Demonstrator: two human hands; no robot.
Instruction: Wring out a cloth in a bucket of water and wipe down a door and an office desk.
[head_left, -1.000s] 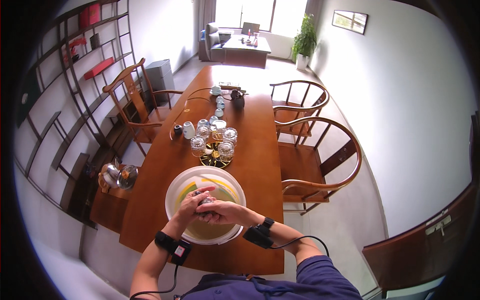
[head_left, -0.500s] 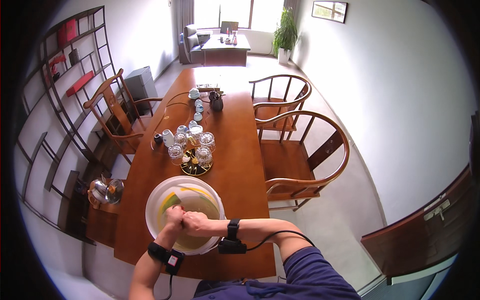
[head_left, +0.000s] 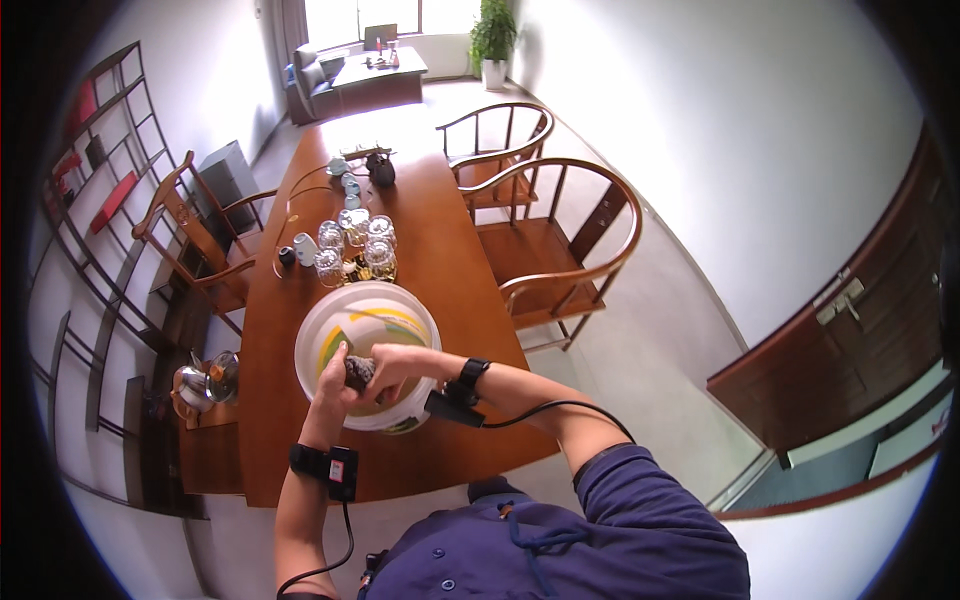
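Both hands meet over the mouth of a white bucket (head_left: 305,335), which stands on the long brown worktop (head_left: 455,300). Between them is a dark, speckled, rough-looking thing (head_left: 358,374). The left hand (head_left: 334,382) grasps it from the left, thumb pointing up and away from the body. The right hand (head_left: 398,368) is bent at the knuckles with its fingers curled against the thing's right side; whether it grips as well cannot be told.

The visible part of the thing looks slightly taller than wide, but fingers cover its edges, so its long axis and the way it points cannot be made out.

Yellow and green printing shows on the bucket's wall, too small to read. A small white-and-red label (head_left: 338,470) sits on the black device (head_left: 345,487) strapped to the left wrist, its print illegible too.

Just beyond the bucket stand clear glasses (head_left: 378,258), with a pale cup (head_left: 306,247) and a small dark cup (head_left: 287,256) to their left.
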